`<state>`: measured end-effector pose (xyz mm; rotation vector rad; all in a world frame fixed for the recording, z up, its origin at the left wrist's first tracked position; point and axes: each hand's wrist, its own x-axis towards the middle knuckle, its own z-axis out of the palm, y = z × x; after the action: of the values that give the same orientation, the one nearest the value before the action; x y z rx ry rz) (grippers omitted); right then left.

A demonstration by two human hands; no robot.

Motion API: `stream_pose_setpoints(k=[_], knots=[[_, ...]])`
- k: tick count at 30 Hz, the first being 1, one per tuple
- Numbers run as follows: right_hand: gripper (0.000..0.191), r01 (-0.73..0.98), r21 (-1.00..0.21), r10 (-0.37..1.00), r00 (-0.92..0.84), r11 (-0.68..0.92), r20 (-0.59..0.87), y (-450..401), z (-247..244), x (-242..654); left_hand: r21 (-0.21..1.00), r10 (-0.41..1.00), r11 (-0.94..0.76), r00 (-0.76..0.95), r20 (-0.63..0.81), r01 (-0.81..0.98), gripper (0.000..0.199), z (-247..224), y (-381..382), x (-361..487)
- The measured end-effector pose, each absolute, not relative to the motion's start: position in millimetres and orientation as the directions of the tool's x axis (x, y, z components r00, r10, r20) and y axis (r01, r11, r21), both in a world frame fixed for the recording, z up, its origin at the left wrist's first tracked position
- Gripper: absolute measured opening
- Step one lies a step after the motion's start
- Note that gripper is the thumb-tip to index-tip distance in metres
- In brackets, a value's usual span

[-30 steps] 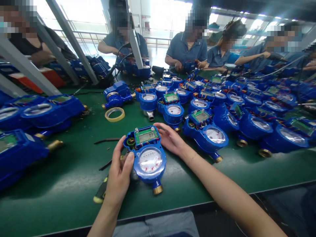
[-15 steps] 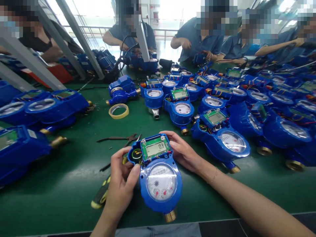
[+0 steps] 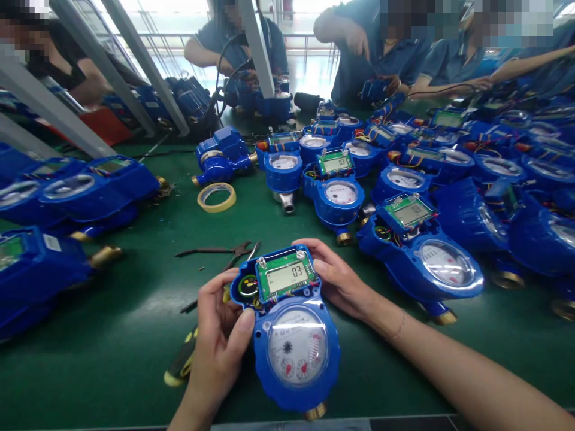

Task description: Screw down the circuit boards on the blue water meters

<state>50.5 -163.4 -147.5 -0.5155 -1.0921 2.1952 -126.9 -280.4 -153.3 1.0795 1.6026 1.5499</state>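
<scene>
A blue water meter point(image 3: 297, 347) with a round clear dial and a brass fitting at its lower end is held between both hands near the table's front edge. Its green circuit board point(image 3: 287, 276) has a display reading 0.3. My left hand point(image 3: 222, 335) grips the meter's left side, with the thumb on the blue housing. On the upper right side rests my right hand point(image 3: 341, 278), its fingers partly hidden behind the housing. Pliers point(image 3: 233, 251) and a yellow-and-black-handled tool point(image 3: 182, 359) lie left of the meter, partly covered by my left hand.
A yellow tape roll point(image 3: 216, 197) lies on the green table point(image 3: 148, 287). Many blue meters point(image 3: 440, 263) crowd the right side, and several more point(image 3: 76, 191) stand at the left. Grey metal posts point(image 3: 148, 66) slant across the left. Several people work across the table.
The held meter appears slightly closer and lower at its dial end, both hands still on it. Meters at the right have shifted rightward in view. Across the table, a person's arm is raised higher.
</scene>
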Motion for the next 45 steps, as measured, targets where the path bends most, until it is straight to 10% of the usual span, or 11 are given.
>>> stream_pose_setpoints(k=[45], knots=[[0.041,-0.343,-0.824,0.659,-0.751,-0.450,-0.047,-161,-148,52,0.999,0.920,-0.008,-0.392,0.023,0.040,0.040,-143,-281,-121]])
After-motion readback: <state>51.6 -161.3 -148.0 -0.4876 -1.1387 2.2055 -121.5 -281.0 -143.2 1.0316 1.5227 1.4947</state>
